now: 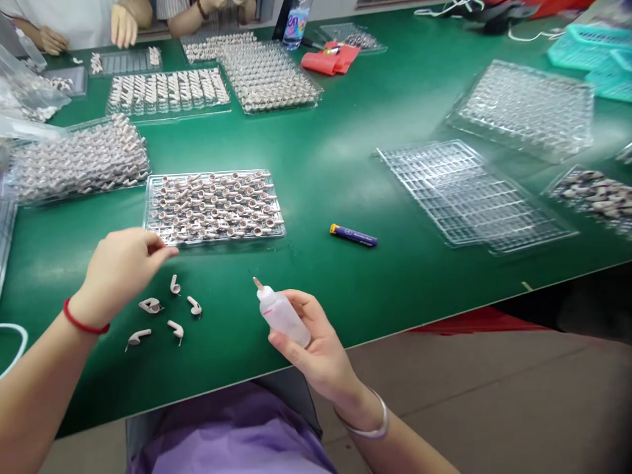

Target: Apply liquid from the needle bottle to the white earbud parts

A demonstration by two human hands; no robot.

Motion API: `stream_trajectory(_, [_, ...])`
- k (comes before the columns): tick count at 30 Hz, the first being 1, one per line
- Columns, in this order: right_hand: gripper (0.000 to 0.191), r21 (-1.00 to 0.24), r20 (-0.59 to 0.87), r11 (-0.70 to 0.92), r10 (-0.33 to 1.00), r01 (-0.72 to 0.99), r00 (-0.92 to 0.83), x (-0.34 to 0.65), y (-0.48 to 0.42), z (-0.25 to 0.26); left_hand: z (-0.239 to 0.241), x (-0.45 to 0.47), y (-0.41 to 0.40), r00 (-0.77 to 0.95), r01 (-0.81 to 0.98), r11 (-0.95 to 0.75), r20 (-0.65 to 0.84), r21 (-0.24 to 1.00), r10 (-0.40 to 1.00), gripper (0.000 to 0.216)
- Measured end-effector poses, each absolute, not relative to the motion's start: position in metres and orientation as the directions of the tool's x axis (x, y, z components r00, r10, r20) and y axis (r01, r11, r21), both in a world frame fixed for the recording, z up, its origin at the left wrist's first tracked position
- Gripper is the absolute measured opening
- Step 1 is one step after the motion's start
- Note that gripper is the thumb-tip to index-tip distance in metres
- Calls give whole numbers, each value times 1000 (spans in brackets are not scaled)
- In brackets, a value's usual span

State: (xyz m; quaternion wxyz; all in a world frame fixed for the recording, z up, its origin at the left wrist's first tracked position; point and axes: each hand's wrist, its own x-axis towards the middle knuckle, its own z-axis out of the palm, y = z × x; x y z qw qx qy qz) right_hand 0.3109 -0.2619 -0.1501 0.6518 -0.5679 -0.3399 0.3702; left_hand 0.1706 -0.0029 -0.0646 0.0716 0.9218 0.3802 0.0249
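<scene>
My right hand (316, 342) is wrapped round a small white squeeze bottle (280, 312) whose thin nozzle points up and left, just above the green table's near edge. My left hand (121, 266) hovers above several loose pale earbud-shaped parts (170, 309). Its fingers are pinched together near the front left corner of a clear tray (214, 205) packed with the same parts. What the pinch holds, if anything, is too small to name.
More filled trays (79, 161) (168, 91) (269, 76) lie left and behind. Empty clear trays (469, 194) (526, 108) lie at right. A blue marker (353, 235) rests mid-table. Red cloth (330, 59), a bottle (296, 23) and other people's hands (123, 25) are at the far edge.
</scene>
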Motion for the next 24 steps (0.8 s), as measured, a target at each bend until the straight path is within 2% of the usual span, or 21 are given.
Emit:
stream_trajectory(2, [37, -992, 26, 84, 869, -97, 494, 310, -262, -150, -62, 163, -18, 677, 730, -681, -212, 66, 705, 41])
stream_trajectory(3, [37, -992, 28, 86, 868, -96, 496, 310, -262, -150, -62, 160, -24, 666, 730, -682, -261, 36, 699, 43])
stream_trajectory(5, [37, -992, 31, 88, 865, -90, 501, 309, -261, -150, -65, 156, -32, 680, 710, -704, -279, 21, 678, 40])
stream_trajectory(10, [39, -994, 30, 80, 861, -76, 508, 308, -261, -151, -77, 151, -39, 722, 680, -726, -265, 104, 639, 26])
stream_trajectory(14, [39, -996, 29, 68, 855, -56, 518, 309, -262, -150, -83, 144, -43, 758, 652, -734, -158, 192, 633, 23])
stream_trajectory(18, [40, -997, -5, 35, 836, -62, 549, 301, -254, -143, -81, 134, -62, 763, 610, -741, 45, 280, 645, 21])
stream_trajectory(21, [46, -993, -3, 63, 837, -103, 547, 285, -239, -134, -79, 128, -89, 771, 503, -766, 191, 400, 607, 16])
stream_trajectory(24, [44, -983, 49, 130, 863, -128, 503, 268, -226, -129, -81, 123, -115, 776, 393, -800, 303, 455, 553, 9])
